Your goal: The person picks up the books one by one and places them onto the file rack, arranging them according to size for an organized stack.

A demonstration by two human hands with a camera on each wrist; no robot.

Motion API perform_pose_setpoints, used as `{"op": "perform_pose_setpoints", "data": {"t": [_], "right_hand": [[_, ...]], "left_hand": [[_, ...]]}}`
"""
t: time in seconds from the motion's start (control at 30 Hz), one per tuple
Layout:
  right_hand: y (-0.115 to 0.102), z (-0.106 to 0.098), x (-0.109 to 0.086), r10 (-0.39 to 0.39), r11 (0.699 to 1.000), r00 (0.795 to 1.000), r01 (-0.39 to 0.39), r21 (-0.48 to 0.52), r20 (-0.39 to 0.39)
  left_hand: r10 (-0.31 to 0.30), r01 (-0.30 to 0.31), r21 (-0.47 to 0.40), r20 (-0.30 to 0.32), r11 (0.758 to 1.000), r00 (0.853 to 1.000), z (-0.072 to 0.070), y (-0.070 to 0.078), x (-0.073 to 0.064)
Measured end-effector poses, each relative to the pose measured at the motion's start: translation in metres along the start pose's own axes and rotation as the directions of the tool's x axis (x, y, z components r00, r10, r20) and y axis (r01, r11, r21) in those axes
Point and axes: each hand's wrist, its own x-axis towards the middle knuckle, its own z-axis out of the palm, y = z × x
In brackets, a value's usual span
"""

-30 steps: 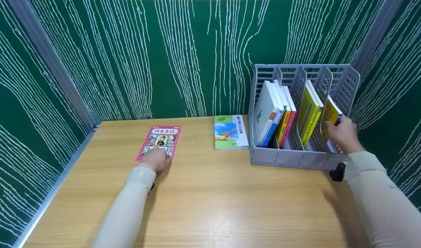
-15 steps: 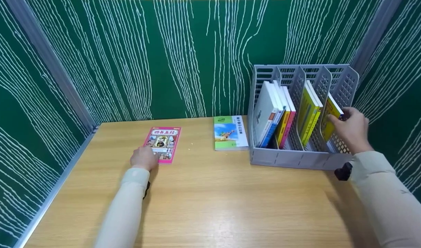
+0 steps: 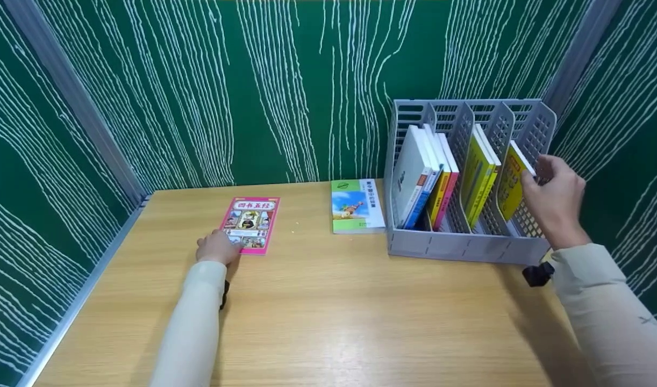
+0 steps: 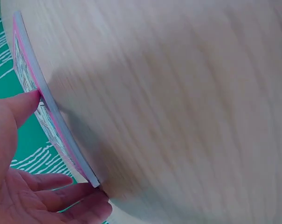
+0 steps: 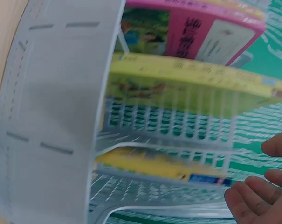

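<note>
My left hand point(image 3: 219, 247) is at the lower left corner of a pink-bordered book point(image 3: 251, 223) lying on the table. In the left wrist view, the thumb point(image 4: 26, 105) rests on the book's cover near its edge. The other fingers point(image 4: 71, 198) stretch out to the corner. My right hand point(image 3: 557, 199) is beside the rightmost compartment of a grey book rack point(image 3: 468, 247), where a thin yellow book point(image 3: 512, 185) leans left against the divider. Its fingertips point(image 5: 236, 198) are right at the end of that book's spine in the right wrist view, loosely bent with nothing between them.
A green, blue and white book point(image 3: 358, 207) lies flat just left of the rack. Two yellow books point(image 3: 481, 180) and several white, blue and pink ones point(image 3: 417, 177) lean in the rack's other compartments. Green walls with white lines point(image 3: 275, 91) enclose the wooden table point(image 3: 318, 312).
My right hand has let go of the thin yellow book and drawn back to the right. My left hand has slid left from the pink book's lower edge to its corner.
</note>
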Motion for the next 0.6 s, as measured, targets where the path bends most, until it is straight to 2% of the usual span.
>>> {"op": "perform_pose_setpoints", "data": {"t": [0.2,0.37,0.5,0.6], "right_hand": [[-0.021,0.000,-0.015,-0.057,0.997,0.997,0.060,0.054,-0.044],[-0.041,0.000,-0.027,-0.117,0.988,0.992,0.120,0.093,-0.039],[-0.058,-0.002,-0.039,-0.151,0.981,0.988,0.154,0.119,-0.031],[-0.071,-0.002,-0.046,-0.187,0.973,0.982,0.190,0.132,-0.036]], "left_hand": [[-0.011,0.011,-0.043,-0.011,0.999,1.000,0.001,-0.001,0.006],[-0.036,0.036,-0.112,-0.005,0.993,0.999,-0.002,-0.005,0.007],[-0.046,0.052,-0.206,0.036,0.977,0.998,-0.006,-0.005,0.007],[-0.049,0.069,-0.298,0.076,0.952,0.996,-0.009,-0.003,0.006]]}}
